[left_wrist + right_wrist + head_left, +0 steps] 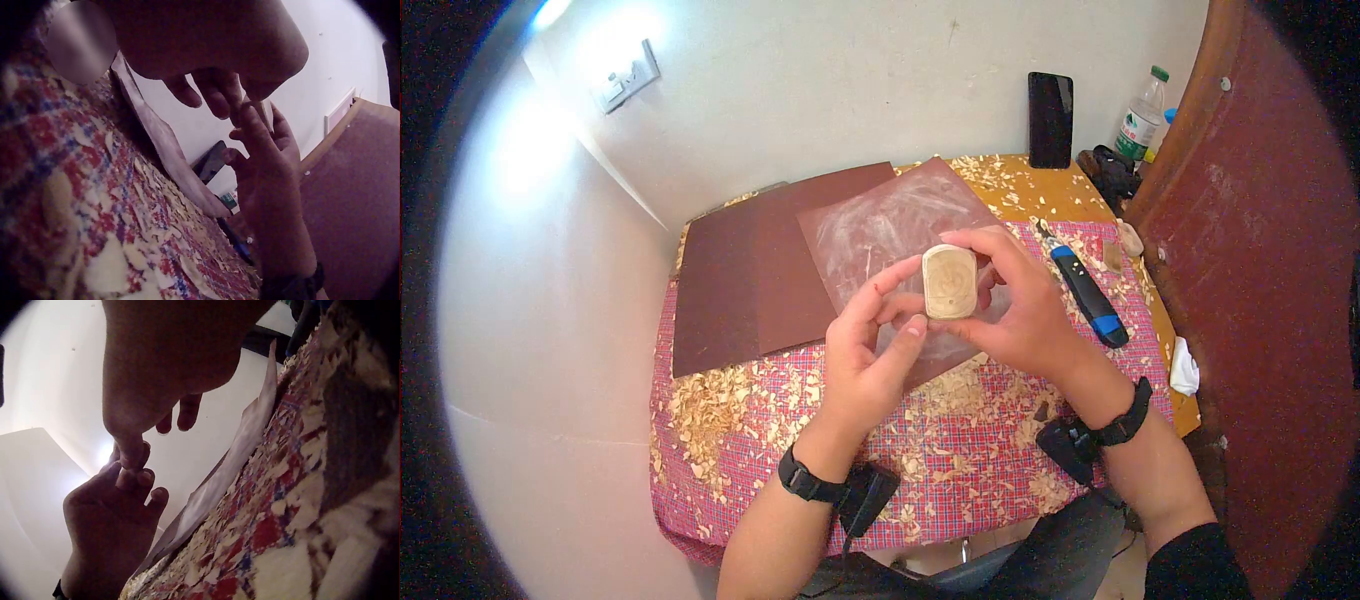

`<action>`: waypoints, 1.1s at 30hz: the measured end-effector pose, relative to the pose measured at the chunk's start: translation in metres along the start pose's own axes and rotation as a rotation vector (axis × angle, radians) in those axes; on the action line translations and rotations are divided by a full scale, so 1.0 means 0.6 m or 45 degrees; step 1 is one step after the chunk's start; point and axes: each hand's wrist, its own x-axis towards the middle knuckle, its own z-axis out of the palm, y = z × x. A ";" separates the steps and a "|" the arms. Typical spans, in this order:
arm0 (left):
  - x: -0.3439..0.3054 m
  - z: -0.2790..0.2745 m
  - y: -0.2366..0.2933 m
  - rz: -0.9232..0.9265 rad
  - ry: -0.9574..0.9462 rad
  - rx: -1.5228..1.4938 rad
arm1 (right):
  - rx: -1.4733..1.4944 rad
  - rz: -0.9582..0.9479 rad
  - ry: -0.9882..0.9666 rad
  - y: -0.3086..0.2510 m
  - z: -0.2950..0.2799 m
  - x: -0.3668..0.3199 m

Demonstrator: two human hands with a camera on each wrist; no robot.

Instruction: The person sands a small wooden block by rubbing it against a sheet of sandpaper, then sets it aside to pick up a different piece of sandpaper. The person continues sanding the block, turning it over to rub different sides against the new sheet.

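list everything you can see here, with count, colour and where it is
wooden block: one, pale, held above the table between both hands
sandpaper sheets: at least two, reddish brown, far half of the table, the right one dusted white
checked cloth: one, red and pink, covering the table
wood shavings: many, pale, scattered over the cloth
hand tool: one, blue and black, on the cloth right of the hands
phone: one, black, leaning on the wall
bottle: one, clear with green cap, far right corner
left hand: one, fingers round the block's left side
right hand: one, fingers round its top and right side
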 end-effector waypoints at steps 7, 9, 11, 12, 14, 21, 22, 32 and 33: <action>-0.001 0.000 0.000 0.025 -0.002 0.040 | 0.001 0.017 -0.012 -0.002 -0.001 -0.001; -0.001 -0.001 -0.003 0.032 0.010 0.064 | 0.000 0.031 -0.019 -0.004 -0.002 -0.001; -0.002 0.000 -0.001 0.028 0.011 0.099 | 0.000 0.044 -0.026 -0.004 -0.002 -0.001; -0.002 0.001 0.000 0.024 0.012 0.134 | -0.031 0.013 -0.017 -0.003 -0.001 -0.001; -0.001 0.003 0.002 0.110 0.009 0.421 | -0.061 -0.019 -0.009 -0.005 -0.002 -0.001; -0.002 0.013 -0.001 -0.061 0.064 0.041 | -0.392 -0.159 0.027 -0.019 -0.004 -0.003; -0.001 0.012 0.000 -0.061 0.062 0.041 | -0.428 -0.145 0.065 -0.020 -0.007 0.000; 0.004 0.011 -0.002 -0.149 -0.108 -0.381 | -0.013 -0.026 -0.058 -0.011 -0.003 0.000; 0.005 0.011 -0.005 -0.098 -0.107 -0.329 | -0.061 -0.089 -0.059 -0.007 -0.003 0.000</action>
